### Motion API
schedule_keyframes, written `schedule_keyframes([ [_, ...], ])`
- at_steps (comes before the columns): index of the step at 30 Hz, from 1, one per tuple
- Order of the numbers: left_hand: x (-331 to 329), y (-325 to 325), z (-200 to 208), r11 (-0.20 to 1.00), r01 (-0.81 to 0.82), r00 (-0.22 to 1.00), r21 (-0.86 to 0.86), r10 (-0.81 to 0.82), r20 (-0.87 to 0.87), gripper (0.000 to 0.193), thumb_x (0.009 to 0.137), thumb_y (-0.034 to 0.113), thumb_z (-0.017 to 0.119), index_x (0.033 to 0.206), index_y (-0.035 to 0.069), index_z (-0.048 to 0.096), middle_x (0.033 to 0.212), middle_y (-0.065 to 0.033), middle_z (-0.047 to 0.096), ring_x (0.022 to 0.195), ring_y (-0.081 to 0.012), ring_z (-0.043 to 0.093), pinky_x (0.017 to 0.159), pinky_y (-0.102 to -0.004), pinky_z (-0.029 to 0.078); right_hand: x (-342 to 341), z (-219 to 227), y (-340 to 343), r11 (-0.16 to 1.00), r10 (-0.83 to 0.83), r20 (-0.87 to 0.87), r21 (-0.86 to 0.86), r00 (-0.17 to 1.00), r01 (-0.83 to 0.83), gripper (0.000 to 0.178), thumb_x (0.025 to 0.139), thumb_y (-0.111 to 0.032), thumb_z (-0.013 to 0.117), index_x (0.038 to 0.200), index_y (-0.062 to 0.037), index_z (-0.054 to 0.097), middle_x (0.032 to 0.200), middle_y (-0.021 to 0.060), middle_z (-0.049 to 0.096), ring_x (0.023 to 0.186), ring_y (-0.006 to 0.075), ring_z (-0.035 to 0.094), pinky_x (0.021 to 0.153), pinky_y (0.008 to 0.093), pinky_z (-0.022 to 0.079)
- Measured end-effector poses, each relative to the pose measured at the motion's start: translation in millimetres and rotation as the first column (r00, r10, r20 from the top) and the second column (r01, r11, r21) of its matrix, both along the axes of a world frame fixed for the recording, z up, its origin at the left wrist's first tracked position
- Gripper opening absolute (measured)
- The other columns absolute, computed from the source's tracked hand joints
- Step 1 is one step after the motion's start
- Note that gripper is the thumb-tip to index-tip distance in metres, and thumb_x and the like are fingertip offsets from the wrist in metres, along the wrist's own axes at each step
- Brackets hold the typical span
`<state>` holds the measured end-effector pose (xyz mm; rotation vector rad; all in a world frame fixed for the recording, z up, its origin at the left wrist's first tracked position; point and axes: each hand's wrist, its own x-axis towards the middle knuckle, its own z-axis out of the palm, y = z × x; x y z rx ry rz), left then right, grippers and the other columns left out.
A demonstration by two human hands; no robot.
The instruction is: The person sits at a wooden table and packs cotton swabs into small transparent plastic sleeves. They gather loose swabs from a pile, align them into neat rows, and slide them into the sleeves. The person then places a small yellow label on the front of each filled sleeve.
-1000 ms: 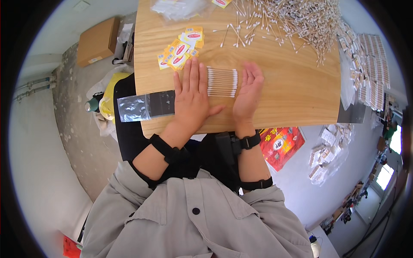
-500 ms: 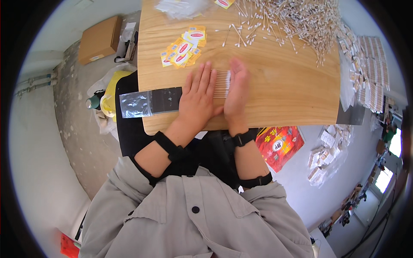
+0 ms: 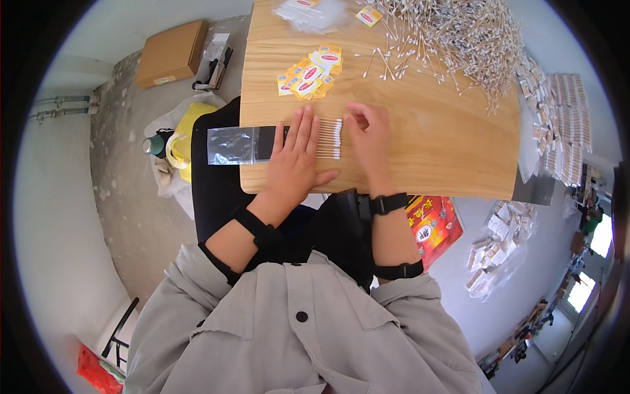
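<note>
There are two hands (image 3: 294,156), one swab heap (image 3: 476,36), one large box (image 3: 172,56) and perhaps a dozen lined-up swabs (image 3: 330,140), partly covered.

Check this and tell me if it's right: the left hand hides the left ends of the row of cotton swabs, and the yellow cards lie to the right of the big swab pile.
Not quite: the yellow cards lie to the left of the big swab pile, as the head view shows. The left hand does hide the left ends of the row of cotton swabs.
</note>
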<state>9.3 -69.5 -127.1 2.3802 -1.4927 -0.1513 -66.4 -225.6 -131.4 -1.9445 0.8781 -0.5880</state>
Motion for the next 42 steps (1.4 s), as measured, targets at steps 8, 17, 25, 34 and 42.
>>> schedule_keyframes([
  [8,0,2,-2,1.0,-0.007,1.0,-0.001,0.007,-0.008,0.111,0.072,0.061,0.07,0.15,-0.004,0.025,0.16,-0.0178,0.021,0.149,-0.0289,0.018,0.118,-0.0535,0.013,15,16,-26,0.937,0.324,-0.269,-0.041,0.907,-0.347,0.013,0.077,-0.013,0.076,0.088,-0.0083,0.071,0.082,0.0066,0.061,0.074,0.0202,0.063,0.068,0.0329,0.051],
  [17,0,3,0,1.0,-0.017,1.0,0.021,0.017,-0.022,0.109,0.074,0.06,0.068,0.15,-0.004,0.025,0.16,-0.0173,0.02,0.15,-0.0282,0.016,0.119,-0.0525,0.013,2,9,-20,0.981,0.077,-0.167,-0.166,0.983,-0.105,0.015,0.086,-0.016,0.072,0.096,-0.0062,0.07,0.094,0.009,0.062,0.076,0.0184,0.064,0.069,0.0326,0.053],
  [25,-1,2,-1,0.999,-0.034,0.998,0.033,0.032,0.048,0.094,0.081,0.051,0.065,0.149,-0.002,0.028,0.159,-0.0152,0.023,0.149,-0.0264,0.02,0.118,-0.0523,0.015,3,-15,50,0.981,-0.068,0.376,0.196,0.924,-0.008,0.03,0.102,-0.018,0.044,0.121,0.0028,0.056,0.121,0.0151,0.051,0.113,0.0236,0.053,0.1,0.0343,0.04],
  [34,10,20,2,0.993,-0.081,0.996,0.082,0.077,0.052,0.079,0.09,0.045,0.058,0.15,0.001,0.03,0.159,-0.0127,0.025,0.148,-0.0244,0.021,0.119,-0.0504,0.012,22,-15,74,0.961,-0.045,0.409,0.267,0.911,-0.073,0.036,0.104,-0.02,0.037,0.126,0.0035,0.052,0.126,0.0161,0.051,0.12,0.0254,0.048,0.106,0.0366,0.035],
  [42,13,32,0,0.992,-0.117,0.992,0.044,0.115,0.059,0.078,0.089,0.044,0.059,0.149,0.001,0.032,0.158,-0.0136,0.026,0.148,-0.0247,0.022,0.119,-0.0508,0.013,21,8,66,0.994,-0.063,0.03,-0.088,0.998,0.065,0.035,0.091,-0.006,0.054,0.125,0.0003,0.053,0.117,0.0175,0.052,0.116,0.0325,0.049,0.097,0.0405,0.04],
])
